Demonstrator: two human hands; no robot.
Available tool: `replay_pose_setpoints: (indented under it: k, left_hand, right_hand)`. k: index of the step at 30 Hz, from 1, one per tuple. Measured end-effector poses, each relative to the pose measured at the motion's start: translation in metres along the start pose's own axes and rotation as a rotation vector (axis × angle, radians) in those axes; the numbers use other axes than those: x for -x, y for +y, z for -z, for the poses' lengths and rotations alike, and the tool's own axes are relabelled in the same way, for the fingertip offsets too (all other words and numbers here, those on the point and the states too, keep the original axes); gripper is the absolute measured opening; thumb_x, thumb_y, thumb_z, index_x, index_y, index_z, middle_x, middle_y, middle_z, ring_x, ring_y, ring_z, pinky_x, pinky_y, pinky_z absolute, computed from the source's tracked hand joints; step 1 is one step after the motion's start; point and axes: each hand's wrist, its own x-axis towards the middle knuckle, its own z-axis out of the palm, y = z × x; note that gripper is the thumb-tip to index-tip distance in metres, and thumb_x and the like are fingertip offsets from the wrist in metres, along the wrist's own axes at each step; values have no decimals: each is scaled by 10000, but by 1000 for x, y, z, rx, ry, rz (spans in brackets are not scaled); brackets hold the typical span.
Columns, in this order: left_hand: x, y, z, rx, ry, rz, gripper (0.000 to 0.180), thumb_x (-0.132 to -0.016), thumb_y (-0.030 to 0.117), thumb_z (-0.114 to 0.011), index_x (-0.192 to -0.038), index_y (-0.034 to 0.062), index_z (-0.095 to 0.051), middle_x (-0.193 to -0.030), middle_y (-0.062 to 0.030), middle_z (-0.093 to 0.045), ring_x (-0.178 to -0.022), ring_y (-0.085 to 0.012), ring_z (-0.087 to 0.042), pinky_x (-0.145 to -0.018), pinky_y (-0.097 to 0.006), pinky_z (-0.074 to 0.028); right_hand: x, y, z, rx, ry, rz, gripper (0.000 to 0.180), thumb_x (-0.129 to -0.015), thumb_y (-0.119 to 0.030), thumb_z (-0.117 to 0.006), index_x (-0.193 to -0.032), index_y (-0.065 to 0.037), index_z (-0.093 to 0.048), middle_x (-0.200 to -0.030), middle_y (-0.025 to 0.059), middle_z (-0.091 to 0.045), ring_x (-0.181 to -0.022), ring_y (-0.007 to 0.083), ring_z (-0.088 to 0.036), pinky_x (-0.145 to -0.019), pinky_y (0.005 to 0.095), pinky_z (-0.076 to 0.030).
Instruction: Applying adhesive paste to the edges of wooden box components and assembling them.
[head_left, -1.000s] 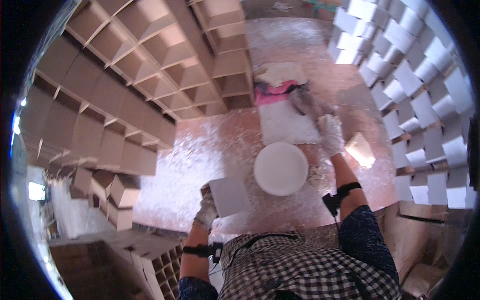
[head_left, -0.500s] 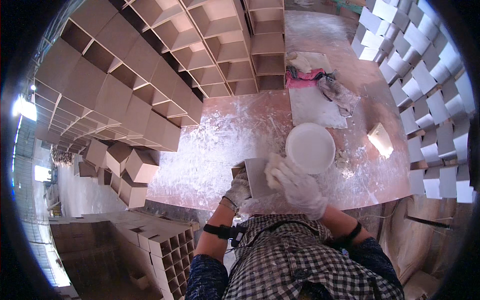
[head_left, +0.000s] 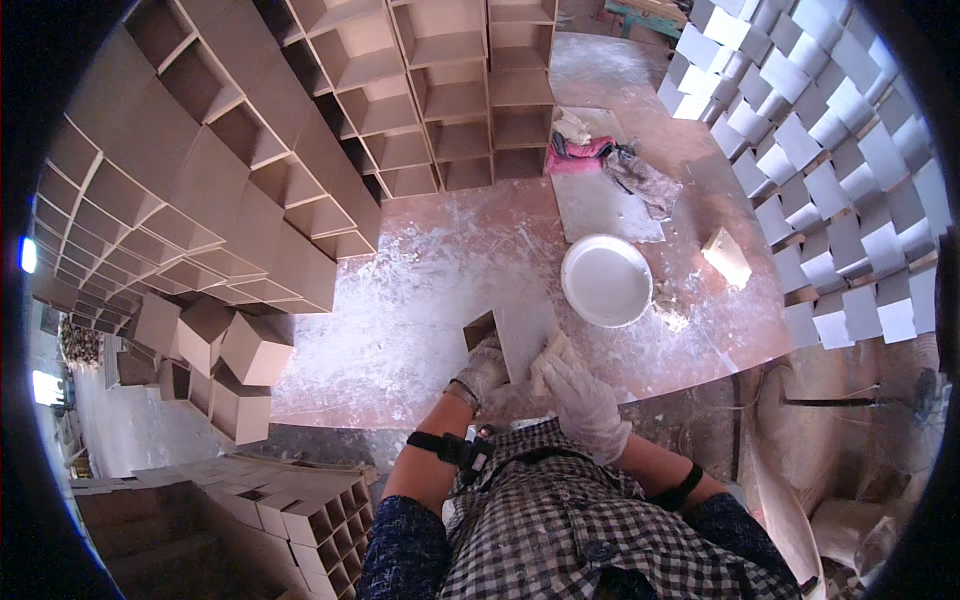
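Observation:
My left hand [head_left: 483, 370], in a pale work glove, grips a small open-ended cardboard box [head_left: 522, 335] by its left side. The box's open end is dark inside, and its upper face looks whitish and smeared. My right hand [head_left: 590, 408], also in a whitened glove, is closed on a cream-coloured cloth or sponge [head_left: 556, 362] pressed at the right edge of that face. Just beyond the right hand stands a round white basin [head_left: 606, 282] with white liquid in it.
Cardboard boxes [head_left: 455, 130] are stacked at the far side and left; several loose boxes [head_left: 238, 348] lie tumbled at the left. White-faced boxes [head_left: 850, 200] rise at the right. On the powdery table [head_left: 400, 290] lie a pale block [head_left: 727, 258] and rags [head_left: 640, 180].
My right hand with the cloth or sponge has slid down the box's face toward me, uncovering more of it. The box has tilted slightly in my left hand. The whole view has shifted.

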Motion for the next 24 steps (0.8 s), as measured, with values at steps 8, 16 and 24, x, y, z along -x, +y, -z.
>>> replay_pose_setpoints:
  k: [8,16,24]
  left_hand:
    - [-13,30,17,659,-21,83,447,-835,293,-588,-1224,80,-533,-1244,-149,-531,-1143,-280,-499,-945,-357,-414]
    - [-27,-39,-52,712,33,-90,529,-790,433,-586,-1199,101,-547,-1271,-159,-515,-1159,-289,-494,-929,-384,-422]
    - [-49,-41,-61,172,2,-24,494,-830,421,-537,-1203,98,-541,-1234,-167,-530,-1109,-316,-516,-901,-399,-438]
  right_hand:
    - [-56,44,-21,138,173,-199,458,-772,-51,-522,-1228,-14,-496,-1198,173,-535,-1111,346,-512,-942,416,-426]
    - [3,-30,-25,167,167,-44,448,-789,-71,-508,-1233,-19,-480,-1246,201,-498,-1157,390,-466,-973,427,-377]
    - [-70,-1,-21,239,83,-130,423,-774,-46,-529,-1194,-19,-500,-1243,190,-492,-1155,383,-469,-952,420,-415]
